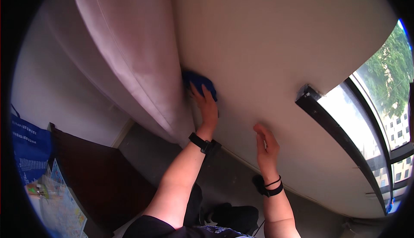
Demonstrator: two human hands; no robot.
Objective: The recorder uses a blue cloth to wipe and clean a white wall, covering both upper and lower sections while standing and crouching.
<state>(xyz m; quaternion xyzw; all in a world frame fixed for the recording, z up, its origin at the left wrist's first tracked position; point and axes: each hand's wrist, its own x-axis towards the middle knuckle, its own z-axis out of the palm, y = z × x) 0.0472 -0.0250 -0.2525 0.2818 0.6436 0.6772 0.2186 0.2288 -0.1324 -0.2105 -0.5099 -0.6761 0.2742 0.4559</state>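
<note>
My left hand (206, 108) reaches up to the pale wall (246, 35), close beside the hanging light pink curtain (133, 61). Under its fingers a blue cloth (200, 82) is pressed flat on the wall; the palm side is hidden. Lower and to the right, my right hand (268, 148) is held up by the same wall with nothing in it. Its fingers are loosely bent, with a gap at the thumb. Whether it touches the wall, I cannot tell.
A window with a dark frame (345, 134) is on the right, trees and a building outside. At the lower left stand a dark brown piece of furniture (97, 182), a blue bag (32, 147) and a printed, colourful sheet (60, 208). Grey floor (144, 149) shows below.
</note>
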